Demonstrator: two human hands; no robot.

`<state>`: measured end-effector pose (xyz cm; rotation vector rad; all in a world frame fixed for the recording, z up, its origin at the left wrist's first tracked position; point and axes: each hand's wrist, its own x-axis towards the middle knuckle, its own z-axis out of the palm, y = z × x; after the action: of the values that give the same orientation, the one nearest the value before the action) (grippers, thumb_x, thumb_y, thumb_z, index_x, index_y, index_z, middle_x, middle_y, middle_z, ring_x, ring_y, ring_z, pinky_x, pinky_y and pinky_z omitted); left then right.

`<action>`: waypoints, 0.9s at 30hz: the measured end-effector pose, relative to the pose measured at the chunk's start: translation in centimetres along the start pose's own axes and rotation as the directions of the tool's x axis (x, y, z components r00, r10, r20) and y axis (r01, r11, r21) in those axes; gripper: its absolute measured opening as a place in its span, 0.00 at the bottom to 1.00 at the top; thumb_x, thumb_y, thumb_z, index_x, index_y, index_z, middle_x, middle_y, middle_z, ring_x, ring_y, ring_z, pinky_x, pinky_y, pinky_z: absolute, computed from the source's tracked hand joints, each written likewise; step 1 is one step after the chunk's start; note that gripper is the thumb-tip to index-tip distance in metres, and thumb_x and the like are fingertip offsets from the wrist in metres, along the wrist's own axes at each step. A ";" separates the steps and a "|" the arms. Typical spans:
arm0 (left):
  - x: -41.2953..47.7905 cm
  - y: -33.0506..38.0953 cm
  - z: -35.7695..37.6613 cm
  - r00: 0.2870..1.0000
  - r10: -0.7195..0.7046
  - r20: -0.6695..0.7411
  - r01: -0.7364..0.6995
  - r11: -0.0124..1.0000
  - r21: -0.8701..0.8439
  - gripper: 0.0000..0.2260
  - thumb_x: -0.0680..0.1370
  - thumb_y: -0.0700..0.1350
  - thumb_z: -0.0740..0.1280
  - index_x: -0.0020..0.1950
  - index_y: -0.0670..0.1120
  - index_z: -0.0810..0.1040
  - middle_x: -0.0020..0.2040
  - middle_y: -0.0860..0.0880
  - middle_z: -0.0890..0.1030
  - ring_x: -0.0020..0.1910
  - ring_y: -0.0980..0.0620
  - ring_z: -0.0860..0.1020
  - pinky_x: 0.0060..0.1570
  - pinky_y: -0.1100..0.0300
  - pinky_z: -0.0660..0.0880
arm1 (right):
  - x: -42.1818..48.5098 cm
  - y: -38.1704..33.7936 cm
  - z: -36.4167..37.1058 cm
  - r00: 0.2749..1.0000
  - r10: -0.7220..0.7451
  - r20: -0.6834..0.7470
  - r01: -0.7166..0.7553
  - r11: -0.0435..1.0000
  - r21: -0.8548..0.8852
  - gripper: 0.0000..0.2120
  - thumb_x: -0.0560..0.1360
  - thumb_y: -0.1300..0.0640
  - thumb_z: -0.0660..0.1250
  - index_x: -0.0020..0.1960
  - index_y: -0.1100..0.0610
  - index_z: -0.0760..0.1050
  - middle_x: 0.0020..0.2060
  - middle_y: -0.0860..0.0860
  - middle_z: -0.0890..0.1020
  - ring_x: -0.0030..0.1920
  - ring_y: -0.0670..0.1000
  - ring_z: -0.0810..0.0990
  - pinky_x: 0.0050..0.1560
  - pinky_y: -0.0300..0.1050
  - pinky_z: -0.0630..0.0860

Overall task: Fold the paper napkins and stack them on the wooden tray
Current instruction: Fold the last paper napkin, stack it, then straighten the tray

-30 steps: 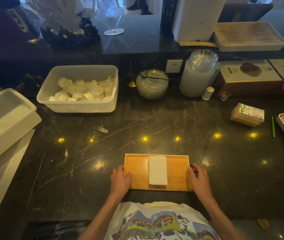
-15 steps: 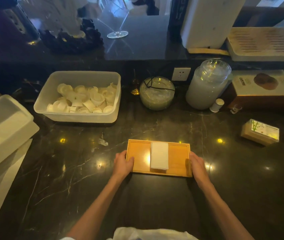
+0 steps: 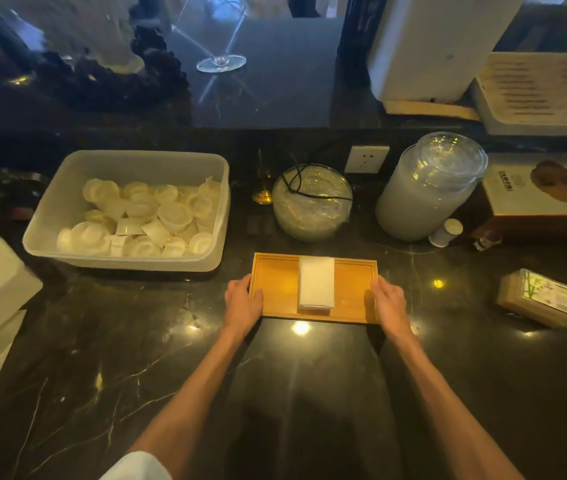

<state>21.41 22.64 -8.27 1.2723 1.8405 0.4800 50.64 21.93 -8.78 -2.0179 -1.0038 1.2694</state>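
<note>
- the wooden tray (image 3: 277, 289) sits straight ahead on the dark marble counter (image 3: 171, 341), long side running left-right, so neither hand is closer
- left hand (image 3: 242, 301) grips its left end, right hand (image 3: 388, 301) grips the right end, thumbs over the rim
- folded napkins (image 3: 316, 284) are stacked dead centre, long axis pointing away from the person
- smooth rimmed wood, soft white paper, and the glossy stone looks slippery imo

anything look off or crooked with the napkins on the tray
Nothing stands out. The folded napkins sit in a neat stack in the middle of the wooden tray, square to its edges. The left hand and right hand grip its ends.
</note>
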 end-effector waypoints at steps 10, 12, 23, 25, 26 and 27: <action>-6.3 -4.3 3.4 0.958 0.261 0.120 -0.287 0.838 0.464 0.27 0.85 0.49 0.56 0.83 0.48 0.52 0.84 0.47 0.47 0.82 0.41 0.42 0.80 0.46 0.46 | -6.7 6.5 2.7 0.925 -0.351 0.142 0.348 0.639 -0.686 0.29 0.83 0.44 0.52 0.81 0.47 0.48 0.81 0.51 0.48 0.80 0.61 0.42 0.78 0.60 0.45; -6.7 -4.8 3.8 0.961 0.247 0.124 -0.276 0.825 0.492 0.27 0.85 0.50 0.55 0.83 0.48 0.51 0.84 0.47 0.46 0.82 0.39 0.42 0.80 0.45 0.46 | -7.1 7.5 3.2 0.933 -0.318 0.170 0.339 0.610 -0.716 0.30 0.83 0.43 0.50 0.81 0.46 0.43 0.81 0.51 0.44 0.79 0.61 0.38 0.79 0.62 0.42; -6.0 -5.0 6.2 0.992 0.119 0.052 -0.127 0.808 0.576 0.37 0.80 0.68 0.47 0.78 0.54 0.29 0.80 0.49 0.30 0.80 0.39 0.34 0.74 0.31 0.35 | -6.7 7.0 4.5 0.960 -0.254 0.115 0.249 0.600 -0.760 0.32 0.80 0.36 0.43 0.79 0.43 0.34 0.80 0.52 0.36 0.78 0.62 0.33 0.76 0.61 0.35; -5.9 -4.8 6.2 0.993 0.103 0.057 -0.118 0.819 0.562 0.37 0.80 0.68 0.47 0.77 0.56 0.27 0.79 0.50 0.29 0.80 0.39 0.34 0.74 0.30 0.36 | -6.6 6.6 4.7 0.966 -0.234 0.111 0.234 0.603 -0.762 0.34 0.80 0.35 0.44 0.79 0.44 0.33 0.79 0.52 0.34 0.78 0.62 0.33 0.75 0.62 0.35; -5.9 -4.8 6.2 0.993 0.104 0.059 -0.119 0.819 0.561 0.36 0.80 0.68 0.47 0.77 0.56 0.26 0.79 0.50 0.28 0.80 0.39 0.33 0.74 0.29 0.36 | -6.5 6.4 4.8 0.966 -0.230 0.118 0.237 0.608 -0.758 0.35 0.80 0.34 0.45 0.79 0.44 0.32 0.79 0.52 0.33 0.77 0.63 0.32 0.75 0.62 0.34; -6.0 -4.8 6.1 0.992 0.113 0.062 -0.128 0.813 0.568 0.36 0.80 0.68 0.46 0.76 0.57 0.25 0.79 0.49 0.27 0.79 0.38 0.33 0.74 0.29 0.36 | -6.4 6.2 4.9 0.964 -0.232 0.128 0.248 0.624 -0.741 0.36 0.80 0.34 0.47 0.79 0.44 0.31 0.78 0.51 0.32 0.77 0.63 0.32 0.74 0.62 0.34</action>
<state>24.35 14.35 -12.74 1.7911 1.9631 -0.0481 46.31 13.40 -12.27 -2.3135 -1.9954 0.7625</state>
